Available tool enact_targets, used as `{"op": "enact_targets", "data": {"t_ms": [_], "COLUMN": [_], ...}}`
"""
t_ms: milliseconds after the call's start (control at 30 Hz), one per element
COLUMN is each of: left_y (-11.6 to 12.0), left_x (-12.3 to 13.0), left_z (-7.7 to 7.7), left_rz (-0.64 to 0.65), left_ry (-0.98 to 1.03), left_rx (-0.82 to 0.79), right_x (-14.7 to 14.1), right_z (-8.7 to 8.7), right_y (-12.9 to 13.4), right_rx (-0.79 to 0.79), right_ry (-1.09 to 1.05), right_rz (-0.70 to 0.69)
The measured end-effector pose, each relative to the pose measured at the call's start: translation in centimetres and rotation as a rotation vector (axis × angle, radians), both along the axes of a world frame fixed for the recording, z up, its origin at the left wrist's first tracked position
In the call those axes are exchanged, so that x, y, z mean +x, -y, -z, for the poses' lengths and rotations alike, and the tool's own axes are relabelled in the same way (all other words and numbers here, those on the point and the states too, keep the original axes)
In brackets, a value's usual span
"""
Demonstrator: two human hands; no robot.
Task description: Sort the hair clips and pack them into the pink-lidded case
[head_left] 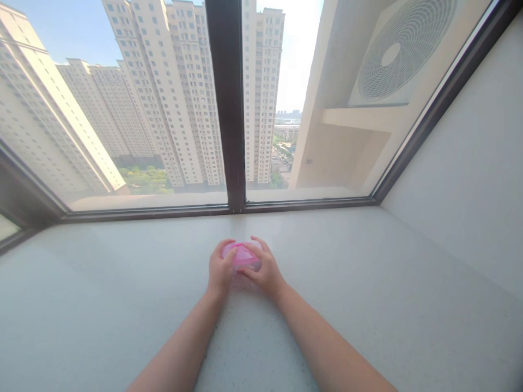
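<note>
Holding a pink container (245,256), I had my left hand (219,268) curled round one side, my right hand (268,270) round the other; it was on or just above the pale sill (134,294), near the dark window frame (236,201).

I see a rounded, translucent pink plastic container (245,257) with a brighter pink line. The flat grey-white sill (122,305) has small dark specks. The straight window frame (230,109) is dark brown; tall cream buildings (174,98) show rows of greyish windows.
</note>
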State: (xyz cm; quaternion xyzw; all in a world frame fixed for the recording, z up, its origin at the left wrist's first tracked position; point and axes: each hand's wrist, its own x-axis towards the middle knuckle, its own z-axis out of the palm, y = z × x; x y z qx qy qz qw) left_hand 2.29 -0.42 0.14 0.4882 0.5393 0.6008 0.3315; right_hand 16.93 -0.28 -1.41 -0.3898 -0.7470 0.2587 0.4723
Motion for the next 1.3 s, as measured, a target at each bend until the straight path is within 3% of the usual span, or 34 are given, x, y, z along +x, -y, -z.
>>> {"op": "enact_targets", "data": {"t_ms": [467,1100,1300], "left_y": [-0.4,-0.3,-0.1], "left_x": [0.3,0.0,-0.1], "left_z": [0.1,0.0,0.2], "left_rz": [0.007,-0.021,-0.025], "left_ry": [0.138,0.099,0.097], "left_rx": [-0.052,-0.014,-0.016], "right_x": [-0.3,0.0,1.3], "right_z": [0.0,-0.3,-0.6], "right_y": [0.4,0.1,-0.1], "right_rx": [0.03,0.065,0.006], "right_ry": [0.033,-0.036,0.015], "right_rz": [0.042,0.04,-0.085]}}
